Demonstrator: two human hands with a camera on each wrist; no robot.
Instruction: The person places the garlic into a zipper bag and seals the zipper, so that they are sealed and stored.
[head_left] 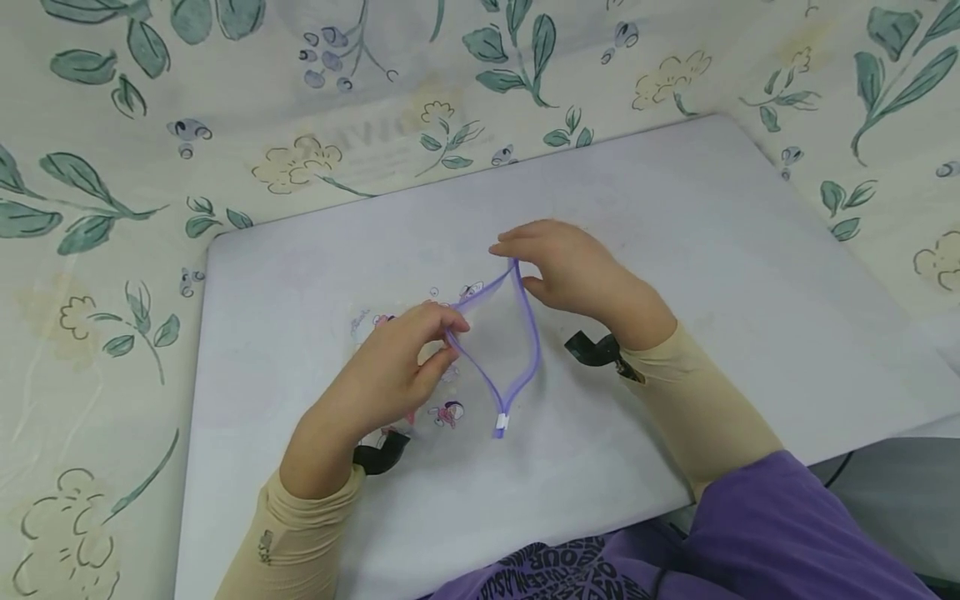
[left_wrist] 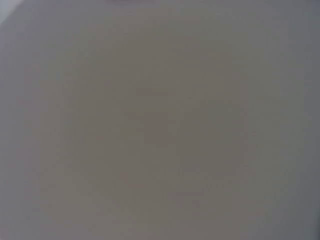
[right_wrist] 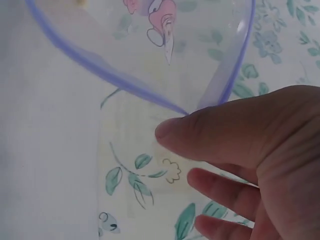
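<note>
A clear zip bag [head_left: 487, 367] with a purple zip edge and small printed cartoon figures stands over the table, its mouth spread into a pointed oval. The left hand [head_left: 390, 367] pinches the left lip of the mouth between thumb and fingers. At the far corner, the right hand [head_left: 570, 271] holds the zip edge. From the right wrist, the thumb of that hand [right_wrist: 225, 132] lies over the corner of the bag [right_wrist: 145, 92], and the index finger is hidden. A white slider [head_left: 502, 422] sits at the near end of the zip. The left wrist view shows only a blur.
The white table [head_left: 675, 217] lies under both hands. Cloth with green leaves and flowers [head_left: 420, 100] hangs behind it and at both sides. Black wrist mounts [head_left: 592, 348] stick out from the beige sleeves. The person's purple clothing [head_left: 765, 533] is at the near edge.
</note>
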